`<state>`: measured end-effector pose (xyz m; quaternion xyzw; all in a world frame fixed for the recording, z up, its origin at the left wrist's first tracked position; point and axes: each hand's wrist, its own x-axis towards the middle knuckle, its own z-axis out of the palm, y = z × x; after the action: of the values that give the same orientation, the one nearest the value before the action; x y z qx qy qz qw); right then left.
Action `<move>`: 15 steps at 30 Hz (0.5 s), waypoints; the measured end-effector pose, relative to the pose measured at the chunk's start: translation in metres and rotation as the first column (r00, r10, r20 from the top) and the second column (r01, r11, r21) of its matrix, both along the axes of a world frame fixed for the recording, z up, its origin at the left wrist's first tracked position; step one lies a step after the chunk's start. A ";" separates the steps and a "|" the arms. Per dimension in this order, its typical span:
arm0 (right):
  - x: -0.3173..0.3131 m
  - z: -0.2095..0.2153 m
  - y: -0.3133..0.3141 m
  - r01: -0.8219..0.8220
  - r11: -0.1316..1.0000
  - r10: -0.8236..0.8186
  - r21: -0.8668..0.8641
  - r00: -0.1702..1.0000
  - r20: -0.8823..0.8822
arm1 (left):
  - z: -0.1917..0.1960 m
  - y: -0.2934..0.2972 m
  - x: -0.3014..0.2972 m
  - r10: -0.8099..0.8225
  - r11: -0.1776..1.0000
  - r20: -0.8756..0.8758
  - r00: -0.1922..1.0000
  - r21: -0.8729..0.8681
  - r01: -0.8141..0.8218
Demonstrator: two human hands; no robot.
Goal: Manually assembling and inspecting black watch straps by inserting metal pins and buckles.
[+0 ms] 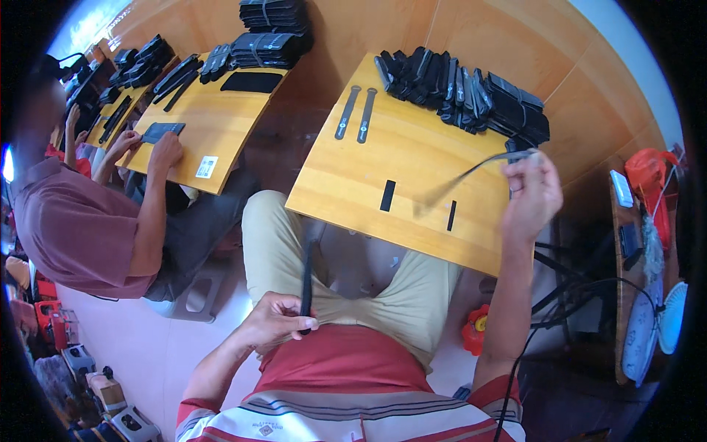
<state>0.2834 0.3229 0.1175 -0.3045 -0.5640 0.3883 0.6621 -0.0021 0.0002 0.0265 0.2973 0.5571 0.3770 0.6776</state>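
Note:
My left hand [280, 322] is closed in front of my lap, its thumb and fingers round a narrow black strap [306, 276] that stands up from the grip. Over the right side of the wooden table, my raised right hand [532, 195] pinches one end of a dark strap [482, 163]. That strap's free end slants down toward the tabletop and is blurred by motion. Below it, a short black strip [387, 196] and a thinner black strip [451, 216] lie on the wood. Two grey straps with rounded ends, a left one [347, 113] and a right one [366, 116], lie side by side farther back.
Bundled black and grey straps [442, 85] line the back of my table [331, 177]. On the left, a co-worker [88, 214] handles a dark piece [162, 132] at another table with more stacks. A shelf [626, 295] with a red bag [649, 184] and cables are at right.

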 end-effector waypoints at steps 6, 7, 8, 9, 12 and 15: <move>0.001 -0.005 0.020 0.068 0.992 -0.086 0.108 0.982 0.169 | -0.013 -0.006 0.002 0.127 0.991 0.046 0.991 -0.034 -0.126; -0.003 -0.012 0.020 0.051 0.993 -0.074 0.104 0.970 0.234 | -0.015 -0.005 0.002 0.125 0.992 0.050 0.991 -0.032 -0.124; -0.007 -0.018 0.021 0.033 0.995 -0.061 0.098 0.953 0.297 | -0.017 -0.004 0.003 0.132 0.991 0.065 0.989 -0.031 -0.130; -0.012 -0.022 0.021 0.000 0.995 -0.028 0.101 0.959 0.280 | -0.018 -0.004 0.003 0.139 0.990 0.080 0.987 -0.030 -0.137; -0.018 -0.032 0.022 0.031 0.995 -0.064 0.092 0.924 0.376 | -0.019 -0.001 0.004 0.179 0.983 0.103 0.978 -0.057 -0.174; -0.030 -0.032 0.018 0.109 0.990 -0.139 0.090 0.881 0.452 | -0.020 0.003 0.003 0.173 0.984 0.089 0.981 -0.045 -0.170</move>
<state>0.2531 0.3405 0.0851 -0.4020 -0.6952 0.2448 0.5433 0.0006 0.0032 0.0061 0.2179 0.5557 0.4370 0.6729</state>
